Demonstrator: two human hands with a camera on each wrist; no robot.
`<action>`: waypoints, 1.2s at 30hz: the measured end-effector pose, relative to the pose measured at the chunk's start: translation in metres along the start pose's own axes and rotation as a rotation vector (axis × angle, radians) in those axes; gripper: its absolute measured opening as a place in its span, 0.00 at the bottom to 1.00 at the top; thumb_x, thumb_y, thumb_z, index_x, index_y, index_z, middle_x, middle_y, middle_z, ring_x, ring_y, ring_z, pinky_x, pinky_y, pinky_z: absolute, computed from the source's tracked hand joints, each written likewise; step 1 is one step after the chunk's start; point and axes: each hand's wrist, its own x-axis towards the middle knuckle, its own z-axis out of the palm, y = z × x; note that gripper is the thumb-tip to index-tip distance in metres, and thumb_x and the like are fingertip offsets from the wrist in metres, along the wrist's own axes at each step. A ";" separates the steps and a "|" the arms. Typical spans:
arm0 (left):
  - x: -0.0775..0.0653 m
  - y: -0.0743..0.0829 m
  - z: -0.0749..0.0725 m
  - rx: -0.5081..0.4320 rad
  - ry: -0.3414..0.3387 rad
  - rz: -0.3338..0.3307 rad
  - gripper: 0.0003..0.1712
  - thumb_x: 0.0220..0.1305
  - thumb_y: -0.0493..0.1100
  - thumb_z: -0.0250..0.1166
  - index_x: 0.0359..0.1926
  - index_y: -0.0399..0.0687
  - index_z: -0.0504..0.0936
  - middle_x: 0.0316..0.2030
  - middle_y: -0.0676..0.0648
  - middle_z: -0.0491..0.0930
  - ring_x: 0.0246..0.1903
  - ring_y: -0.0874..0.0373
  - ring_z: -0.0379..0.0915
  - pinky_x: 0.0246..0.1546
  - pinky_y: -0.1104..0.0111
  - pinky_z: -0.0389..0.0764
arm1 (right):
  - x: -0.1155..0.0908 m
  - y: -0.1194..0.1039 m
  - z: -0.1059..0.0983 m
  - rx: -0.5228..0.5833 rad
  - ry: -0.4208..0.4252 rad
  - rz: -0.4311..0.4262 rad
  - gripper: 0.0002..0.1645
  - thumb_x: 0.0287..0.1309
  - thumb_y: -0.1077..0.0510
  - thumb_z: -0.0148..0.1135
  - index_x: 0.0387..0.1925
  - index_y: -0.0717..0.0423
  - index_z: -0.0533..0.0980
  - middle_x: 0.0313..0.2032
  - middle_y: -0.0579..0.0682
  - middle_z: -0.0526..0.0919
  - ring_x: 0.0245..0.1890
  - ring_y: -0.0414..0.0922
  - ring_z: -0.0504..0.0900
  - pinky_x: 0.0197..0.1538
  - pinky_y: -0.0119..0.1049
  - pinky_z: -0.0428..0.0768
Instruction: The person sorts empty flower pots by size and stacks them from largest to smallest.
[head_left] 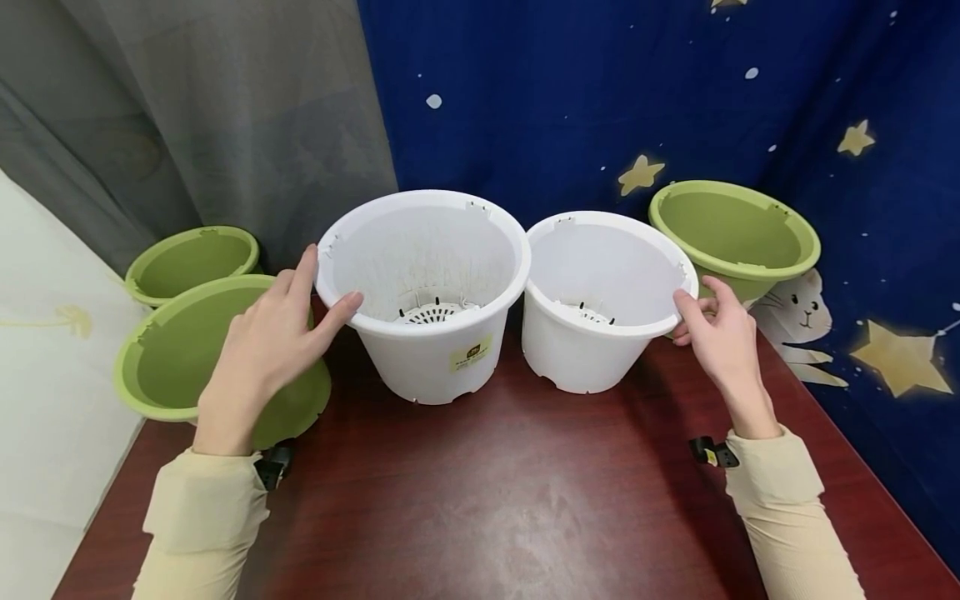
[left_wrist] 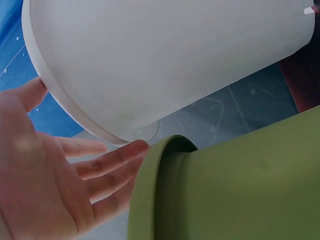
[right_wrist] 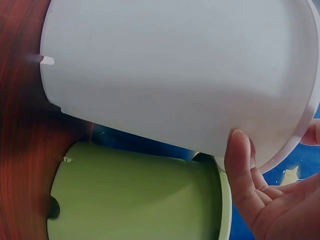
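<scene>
Two white plastic plant pots stand side by side on the dark red table, the larger pot [head_left: 420, 358] on the left and the smaller pot [head_left: 585, 362] on the right. My left hand [head_left: 266, 337] is at the larger pot's rim, thumb touching it and straight fingers spread along its left side. In the left wrist view those fingers reach between the white wall and a green pot [left_wrist: 235, 185]. At the smaller pot's right edge, my right hand [head_left: 720, 342] holds the rim, thumb on it and fingers bent below. A fingertip [right_wrist: 237, 145] lies against its outer wall.
Left of the white pots are a front green pot [head_left: 187, 350], tilted toward me, and a back green pot [head_left: 195, 262]. Another green pot [head_left: 738, 229] stands at the back right. Behind the table hang a grey curtain [head_left: 255, 100] and a blue starry curtain [head_left: 540, 108].
</scene>
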 end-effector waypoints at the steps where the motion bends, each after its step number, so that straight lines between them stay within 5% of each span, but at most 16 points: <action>1: 0.000 0.000 0.000 -0.002 -0.001 0.000 0.54 0.70 0.75 0.45 0.81 0.47 0.41 0.67 0.28 0.63 0.61 0.27 0.65 0.50 0.30 0.67 | 0.000 0.000 0.000 0.004 -0.002 -0.001 0.40 0.72 0.44 0.54 0.73 0.64 0.61 0.37 0.53 0.82 0.17 0.31 0.82 0.29 0.19 0.77; 6: 0.003 0.000 0.000 -0.014 -0.011 -0.008 0.54 0.70 0.75 0.44 0.81 0.46 0.41 0.69 0.28 0.61 0.62 0.27 0.64 0.52 0.31 0.66 | 0.001 -0.003 0.002 0.022 -0.014 -0.006 0.38 0.72 0.45 0.55 0.72 0.65 0.62 0.32 0.39 0.80 0.16 0.32 0.82 0.29 0.22 0.77; 11: 0.006 -0.001 0.001 -0.018 -0.025 -0.016 0.54 0.70 0.76 0.43 0.81 0.46 0.41 0.70 0.29 0.60 0.63 0.27 0.63 0.53 0.31 0.65 | 0.001 -0.004 0.003 0.066 -0.031 -0.012 0.37 0.72 0.47 0.56 0.71 0.66 0.63 0.28 0.38 0.80 0.15 0.34 0.82 0.29 0.22 0.78; 18: 0.008 -0.003 0.003 -0.016 -0.025 -0.007 0.53 0.71 0.75 0.42 0.80 0.43 0.46 0.69 0.29 0.61 0.62 0.27 0.64 0.52 0.31 0.66 | 0.003 -0.007 0.003 0.465 -0.106 0.049 0.38 0.70 0.60 0.59 0.71 0.76 0.55 0.25 0.43 0.82 0.16 0.40 0.83 0.23 0.33 0.83; 22: 0.008 -0.004 0.003 -0.022 -0.025 -0.009 0.53 0.71 0.75 0.42 0.81 0.43 0.46 0.69 0.29 0.61 0.62 0.27 0.64 0.53 0.31 0.66 | 0.004 -0.008 0.003 0.587 -0.128 0.072 0.39 0.68 0.65 0.59 0.71 0.78 0.53 0.24 0.46 0.84 0.16 0.41 0.84 0.24 0.33 0.83; 36: 0.007 -0.002 0.002 -0.029 -0.047 -0.023 0.54 0.71 0.76 0.40 0.81 0.43 0.42 0.70 0.29 0.59 0.64 0.28 0.62 0.54 0.31 0.64 | 0.007 -0.013 0.007 0.643 -0.068 0.160 0.38 0.61 0.72 0.49 0.70 0.80 0.52 0.21 0.47 0.83 0.15 0.39 0.82 0.22 0.28 0.80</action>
